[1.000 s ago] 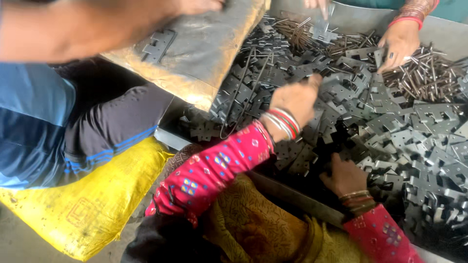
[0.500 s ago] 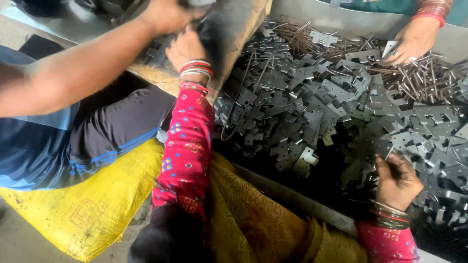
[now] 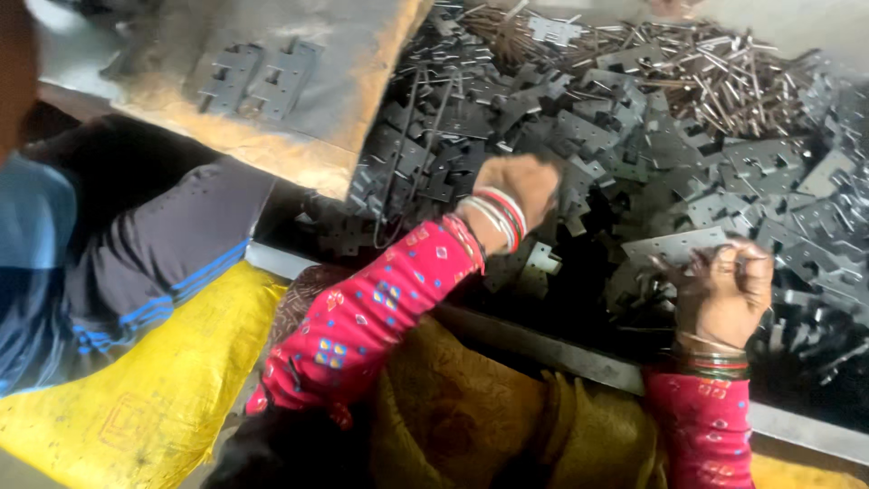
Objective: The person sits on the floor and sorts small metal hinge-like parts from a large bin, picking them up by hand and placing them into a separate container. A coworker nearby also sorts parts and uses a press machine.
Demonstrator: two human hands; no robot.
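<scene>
A large heap of flat dark metal plates with notched edges fills the tray in front of me. My left hand, in a pink patterned sleeve with bangles, reaches into the near left part of the heap, fingers curled down among the plates; what it grips is hidden. My right hand is closed around a flat grey metal plate at the tray's near edge. Two finished plates lie on a brown board at upper left.
A pile of thin metal pins lies at the back of the tray. The tray's grey front rim runs across below my hands. Another person in blue clothes sits at left on a yellow sack.
My left hand came back from the board at upper left down into the heap. My right hand stayed near the tray's front edge. The other person's arm has left the board.
</scene>
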